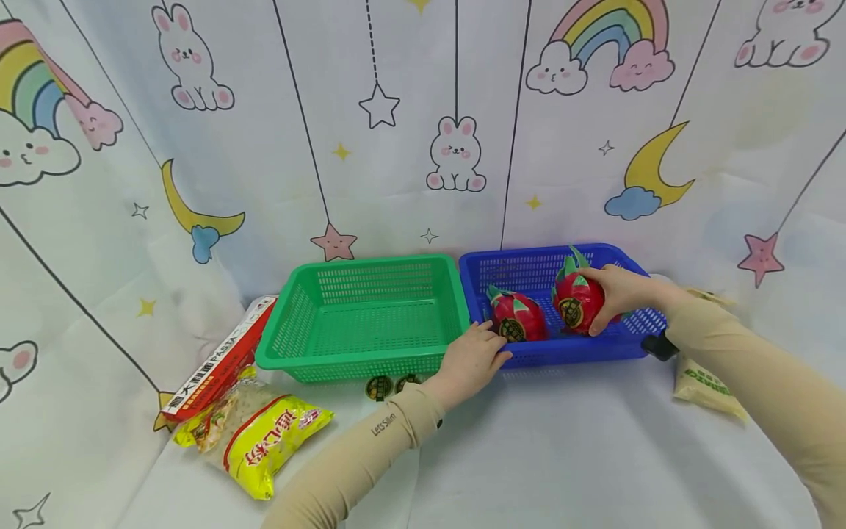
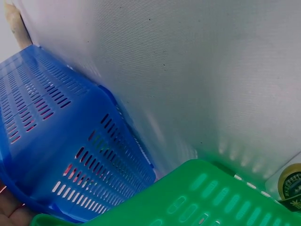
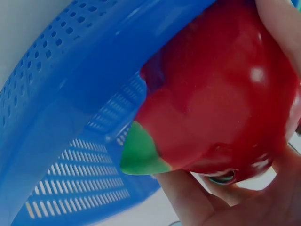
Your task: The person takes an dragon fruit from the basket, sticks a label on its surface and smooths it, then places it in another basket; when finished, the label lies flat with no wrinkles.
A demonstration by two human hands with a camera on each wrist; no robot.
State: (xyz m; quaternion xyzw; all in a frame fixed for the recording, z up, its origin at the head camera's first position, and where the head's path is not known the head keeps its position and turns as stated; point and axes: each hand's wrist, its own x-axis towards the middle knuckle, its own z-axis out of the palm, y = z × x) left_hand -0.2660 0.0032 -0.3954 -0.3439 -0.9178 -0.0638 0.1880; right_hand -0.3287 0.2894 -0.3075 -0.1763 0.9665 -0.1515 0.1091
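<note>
My right hand [image 1: 622, 290] grips a red dragon fruit [image 1: 577, 300] with green leaf tips and a dark round label, at the right part of the blue basket [image 1: 568, 354]. In the right wrist view, fingers and thumb wrap around the glossy dragon fruit [image 3: 221, 99] beside the basket wall [image 3: 89, 89]. A second dragon fruit [image 1: 518, 317] lies in the basket's left part. At the front left corner, my left hand [image 1: 471, 361] holds the blue rim, fingers over it. The left wrist view shows only some fingertips [image 2: 14, 209] by the blue basket [image 2: 66, 127].
A green basket [image 1: 370, 358] stands left of the blue one, with two dark round labels [image 1: 380, 388] in front. Further left lie a red pasta box [image 1: 218, 364] and a yellow bag of pasta [image 1: 261, 437]. Another bag [image 1: 709, 387] lies partly behind the right arm.
</note>
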